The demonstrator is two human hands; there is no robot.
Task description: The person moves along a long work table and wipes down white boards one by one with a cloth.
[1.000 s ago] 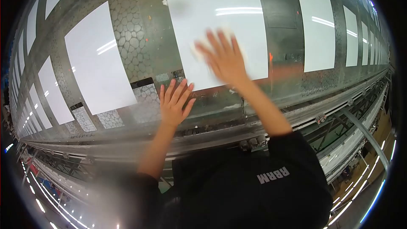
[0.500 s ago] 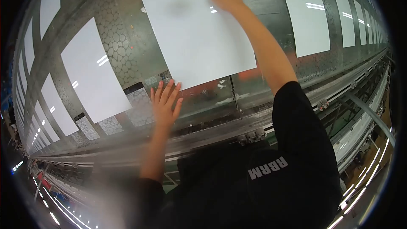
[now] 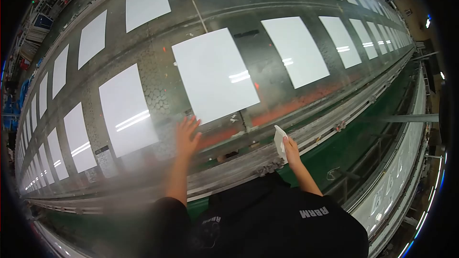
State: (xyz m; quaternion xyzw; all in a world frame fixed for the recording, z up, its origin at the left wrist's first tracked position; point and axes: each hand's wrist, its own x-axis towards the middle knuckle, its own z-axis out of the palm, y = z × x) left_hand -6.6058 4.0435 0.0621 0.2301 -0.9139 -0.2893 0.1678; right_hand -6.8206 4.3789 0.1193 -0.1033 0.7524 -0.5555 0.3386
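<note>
In what seems an off-the-surface step, the right hand (image 3: 291, 152) grips a white pad (image 3: 280, 142), well apart from the white sheet (image 3: 215, 74) ahead to its left, beside the empty left hand's (image 3: 187, 136) spread fingers; pad-to-sheet contact would call for a forward reach.

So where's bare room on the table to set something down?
A mostly bare strip lies between the middle sheet and right sheet, another between the middle sheet and left sheet. Crowded: that second strip's near end, by the left hand, and both far ends, where sheets look tightly packed.
</note>
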